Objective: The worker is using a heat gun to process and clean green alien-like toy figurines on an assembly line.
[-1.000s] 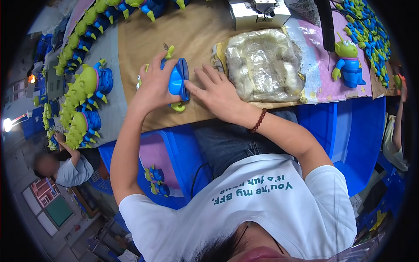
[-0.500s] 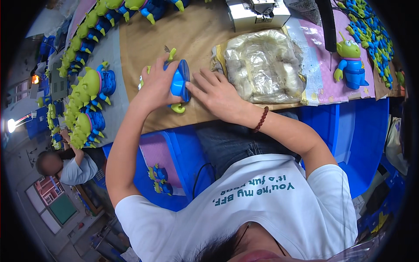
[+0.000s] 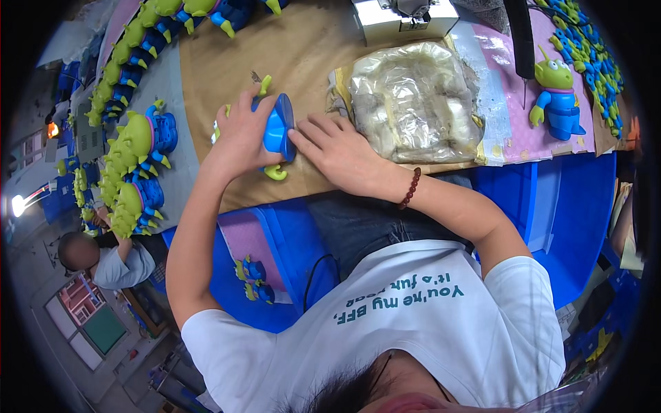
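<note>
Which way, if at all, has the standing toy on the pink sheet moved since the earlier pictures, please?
No: judged against the plastic-wrapped pad on the table, the standing toy shows no clear shift either way.

- Bright blue and lime green are shown on the held toy figure [image 3: 277, 131] at the left fingers [image 3: 259, 110]
- Plain brown is seen on the paper [image 3: 206, 69] under the left fingers
- Shiny, cloudy cream, streaked with yellow, is seen on the wrapped pad [image 3: 413, 103] right of the right fingers [image 3: 315, 135]
- Lime green and blue are repeated along the lined-up figures [image 3: 139, 131] left of the left fingers
- The same pair, pinkish at the neck, is borne by the standing figure [image 3: 563, 117] far right of the right fingers
- Dark red is carried by the bracelet [image 3: 410, 189] behind the right fingers
</note>
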